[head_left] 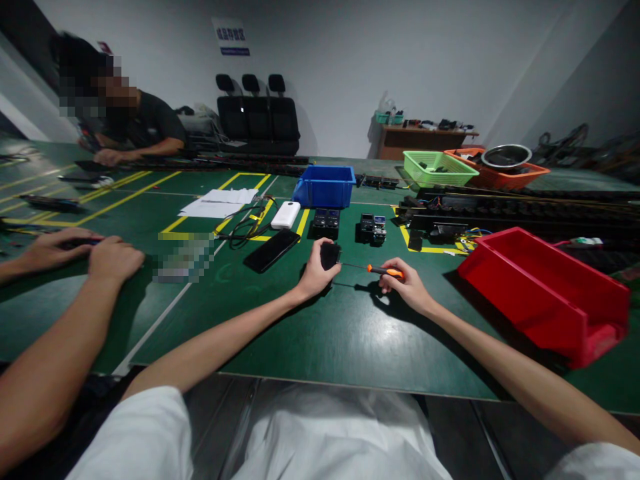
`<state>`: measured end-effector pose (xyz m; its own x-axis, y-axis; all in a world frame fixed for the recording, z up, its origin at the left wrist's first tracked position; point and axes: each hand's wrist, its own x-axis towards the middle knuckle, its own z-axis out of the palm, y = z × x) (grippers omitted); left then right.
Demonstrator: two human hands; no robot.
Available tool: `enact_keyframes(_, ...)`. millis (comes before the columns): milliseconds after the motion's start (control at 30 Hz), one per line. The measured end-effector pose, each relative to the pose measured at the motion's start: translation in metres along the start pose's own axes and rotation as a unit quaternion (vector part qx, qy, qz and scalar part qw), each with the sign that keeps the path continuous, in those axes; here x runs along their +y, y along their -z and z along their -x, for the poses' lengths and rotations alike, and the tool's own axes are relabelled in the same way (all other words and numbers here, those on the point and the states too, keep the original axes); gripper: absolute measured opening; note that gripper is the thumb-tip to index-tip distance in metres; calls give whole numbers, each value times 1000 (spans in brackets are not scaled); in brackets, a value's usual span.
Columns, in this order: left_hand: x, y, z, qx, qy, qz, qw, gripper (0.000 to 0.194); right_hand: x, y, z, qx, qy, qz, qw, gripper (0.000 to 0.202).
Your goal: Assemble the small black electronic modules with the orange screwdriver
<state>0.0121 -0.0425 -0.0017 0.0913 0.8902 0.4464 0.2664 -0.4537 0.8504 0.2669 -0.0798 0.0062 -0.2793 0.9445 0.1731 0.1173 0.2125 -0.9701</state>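
Note:
My left hand is wrapped round a small black block-like part, held just above the green table. From the right, my right hand grips an orange and black screwdriver. Its thin shaft points left, and the tip is at or near the black part; contact is too small to tell. Beyond my hands stand two groups of similar black parts, one behind my left hand and one to its right. A black phone lies left of my left hand.
A red bin stands at the right, a blue bin at the back. White power bank, cables and papers lie back left. Another person's hands work at the left; black rails lie back right.

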Motion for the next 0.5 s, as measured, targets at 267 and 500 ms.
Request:
enact_keyframes(267, 1, 0, 1, 2, -1, -3, 1000, 52, -1, 0, 0, -1, -3, -3, 1000, 25)
enact_keyframes(500, 3, 1, 1, -2, -1, 1, 1000, 51, 0, 1, 0, -2, -1, -6, 1000, 25)
